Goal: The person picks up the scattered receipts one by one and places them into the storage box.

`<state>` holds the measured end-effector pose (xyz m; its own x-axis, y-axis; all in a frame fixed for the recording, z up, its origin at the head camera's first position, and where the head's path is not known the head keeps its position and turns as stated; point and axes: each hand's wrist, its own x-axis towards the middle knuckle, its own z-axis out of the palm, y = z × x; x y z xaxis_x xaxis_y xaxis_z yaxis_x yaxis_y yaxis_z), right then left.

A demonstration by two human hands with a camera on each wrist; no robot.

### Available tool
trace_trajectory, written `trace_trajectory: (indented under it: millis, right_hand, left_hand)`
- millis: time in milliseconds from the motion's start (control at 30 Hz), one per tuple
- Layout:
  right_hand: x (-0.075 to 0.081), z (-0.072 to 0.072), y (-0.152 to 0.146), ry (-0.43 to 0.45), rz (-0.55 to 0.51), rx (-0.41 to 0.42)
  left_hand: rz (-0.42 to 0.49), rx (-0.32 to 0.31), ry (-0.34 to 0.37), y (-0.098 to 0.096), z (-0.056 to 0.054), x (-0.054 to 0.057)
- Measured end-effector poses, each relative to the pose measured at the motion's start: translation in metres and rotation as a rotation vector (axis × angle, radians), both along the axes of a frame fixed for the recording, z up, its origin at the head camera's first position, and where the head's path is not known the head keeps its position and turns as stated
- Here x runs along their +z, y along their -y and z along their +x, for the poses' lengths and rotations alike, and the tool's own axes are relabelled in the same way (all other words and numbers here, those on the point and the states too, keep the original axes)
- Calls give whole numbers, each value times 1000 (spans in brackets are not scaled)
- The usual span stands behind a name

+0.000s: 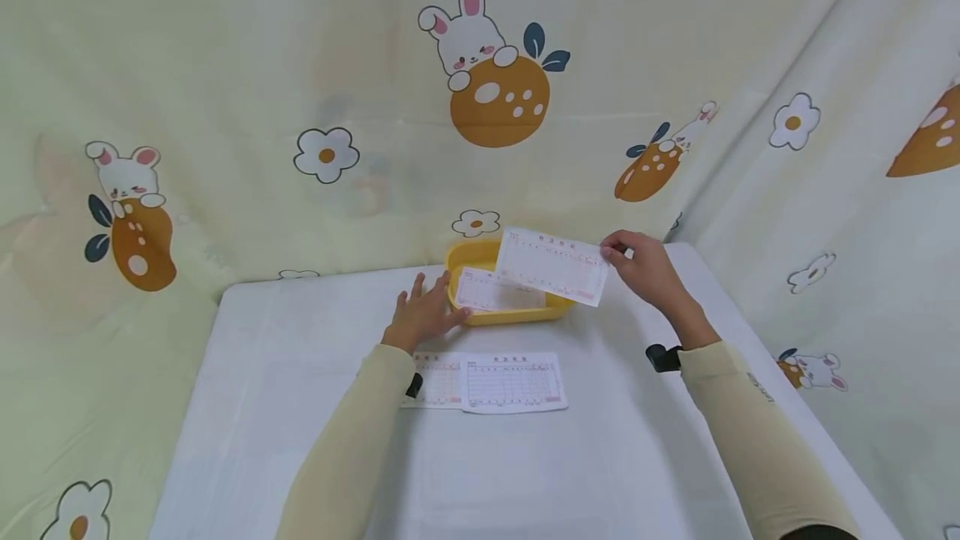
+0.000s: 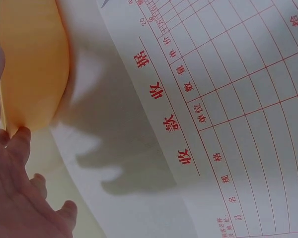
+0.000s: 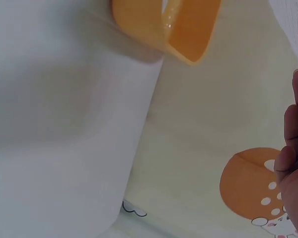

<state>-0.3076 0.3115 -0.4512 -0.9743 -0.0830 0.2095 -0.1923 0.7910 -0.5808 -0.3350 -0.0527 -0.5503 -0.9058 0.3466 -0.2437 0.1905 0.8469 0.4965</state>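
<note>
A yellow plastic basket (image 1: 517,317) stands at the back of the table. My left hand (image 1: 422,315) holds its left end, thumb at the front and index finger by the rim, with other fingers spread. Between thumb and fingers of my right hand (image 1: 643,269) is the right edge of a receipt pad (image 1: 555,265), held tilted above the basket's right side. Another receipt pad (image 1: 487,290) lies inside the basket, partly covered by the raised one. Red ruled lines and printing show on a receipt pad (image 2: 228,109) close below my left wrist.
Two receipt pads lie side by side on the white table in front of the basket: a right one (image 1: 514,383) and a left one (image 1: 441,380), partly hidden by my left sleeve. A patterned curtain (image 1: 390,90) hangs right behind the table's back edge.
</note>
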Motion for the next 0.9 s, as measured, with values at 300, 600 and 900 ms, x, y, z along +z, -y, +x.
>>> trace_trajectory:
  millis: [300,600,900]
  right_hand:
    - [14,-45,18,77,43,31]
    - [3,-65,38,163,60,97]
    - [-21,-71,55,223,96,146]
  left_hand:
    - [-26,15,10,0,1,3]
    - [-21,21,28,-1,-1,4]
    - [-38,22,23,0,2,8]
